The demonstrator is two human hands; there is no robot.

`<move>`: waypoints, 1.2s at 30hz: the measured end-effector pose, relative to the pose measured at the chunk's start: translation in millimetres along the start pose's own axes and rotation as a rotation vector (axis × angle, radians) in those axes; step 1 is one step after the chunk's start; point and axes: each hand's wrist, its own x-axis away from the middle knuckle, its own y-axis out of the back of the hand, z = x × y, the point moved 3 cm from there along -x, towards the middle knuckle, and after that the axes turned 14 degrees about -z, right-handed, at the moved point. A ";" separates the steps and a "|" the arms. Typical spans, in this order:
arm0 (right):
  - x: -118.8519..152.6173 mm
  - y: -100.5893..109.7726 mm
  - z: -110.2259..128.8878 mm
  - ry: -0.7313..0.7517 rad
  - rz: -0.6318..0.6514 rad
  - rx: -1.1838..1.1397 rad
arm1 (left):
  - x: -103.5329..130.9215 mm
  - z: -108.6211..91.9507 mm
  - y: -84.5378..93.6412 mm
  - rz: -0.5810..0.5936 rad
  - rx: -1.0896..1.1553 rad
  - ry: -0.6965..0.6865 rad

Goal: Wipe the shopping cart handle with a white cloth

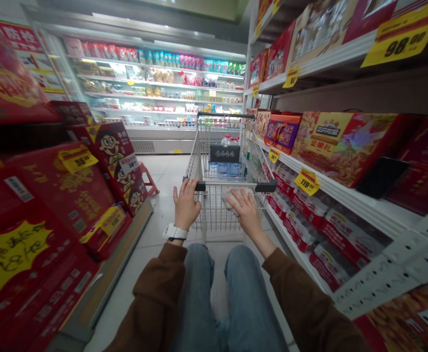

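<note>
Touching the cart handle (232,184), the left hand (186,208) parts its fingers; the right hand (248,212) spreads over a pale cloth (228,199) (pinching? can't tell), where shifting needs steady contact.

Cart (232,184), seemingly with bottles (225,169) inside

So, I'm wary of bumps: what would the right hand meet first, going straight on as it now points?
The right hand would first meet the crumpled whitish cloth under its fingers, then probably the silver wire shopping cart behind it, though depth is unclear.
</note>
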 end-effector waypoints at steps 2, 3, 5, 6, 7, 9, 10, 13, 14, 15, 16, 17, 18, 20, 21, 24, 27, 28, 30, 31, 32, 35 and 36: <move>1.5 -1.1 2.4 0.007 0.026 -0.019 | -1.0 0.1 1.3 0.002 -0.008 -0.006; 1.6 1.0 2.7 0.015 0.031 -0.032 | -1.7 0.4 1.9 0.002 -0.011 -0.009; 2.1 8.1 1.5 0.029 0.002 -0.037 | -2.8 1.4 2.8 -0.003 -0.016 -0.011; 2.9 11.4 -0.1 0.025 -0.031 -0.023 | -3.0 2.0 3.1 -0.006 -0.018 -0.012; 4.5 13.4 -2.1 0.014 -0.068 0.003 | -3.1 2.4 3.3 -0.009 -0.019 -0.012; 9.9 11.6 -6.0 -0.014 -0.122 0.066 | -2.6 3.0 3.4 -0.010 -0.025 -0.012; 13.2 8.3 -7.4 -0.023 -0.129 0.091 | -2.2 3.1 3.4 -0.010 -0.029 -0.010; 20.4 -1.3 -10.2 -0.033 -0.101 0.116 | -1.5 3.0 3.1 -0.015 -0.039 -0.004; 21.0 -1.8 -10.8 -0.031 -0.087 0.110 | -1.7 2.7 2.7 -0.019 -0.040 -0.003; 20.7 -0.4 -11.5 -0.026 -0.074 0.099 | -1.8 2.3 2.2 -0.025 -0.041 0.000; 19.7 2.5 -12.2 -0.020 -0.064 0.087 | -1.9 1.6 1.4 -0.032 -0.042 0.006; 18.3 6.3 -13.1 -0.014 -0.060 0.079 | -1.5 0.6 0.5 -0.039 -0.043 0.015; 17.0 10.4 -14.2 -0.015 -0.067 0.081 | -0.3 -1.1 -0.7 -0.045 -0.044 0.026; 16.3 16.4 -16.7 -0.038 -0.107 0.113 | 5.9 -6.4 -3.9 -0.061 -0.052 0.047; 17.3 17.4 -17.6 -0.055 -0.129 0.135 | 11.4 -10.4 -6.0 -0.066 -0.058 0.049; 24.4 12.2 -16.5 -0.071 -0.138 0.162 | 37.5 -26.8 -16.3 -0.044 -0.076 -0.011; 29.2 8.2 -14.5 -0.076 -0.124 0.149 | 70.2 -44.6 -33.6 0.079 -0.055 -0.112; 28.9 9.1 -14.9 -0.087 -0.136 0.151 | 79.9 -49.7 -39.7 0.121 -0.047 -0.139; 26.1 12.6 -17.4 -0.117 -0.171 0.163 | 94.7 -58.0 -51.1 0.192 -0.034 -0.167; 24.7 14.1 -18.9 -0.125 -0.176 0.167 | 99.7 -61.6 -56.1 0.218 -0.025 -0.177; 24.0 14.9 -20.3 -0.126 -0.166 0.165 | 103.1 -64.7 -60.6 0.239 -0.017 -0.183; 29.3 14.1 -24.1 -0.100 -0.085 0.120 | 106.9 -71.9 -71.3 0.271 0.002 -0.182; 33.5 14.0 -26.4 -0.096 -0.070 0.104 | 106.9 -73.5 -74.2 0.273 0.005 -0.174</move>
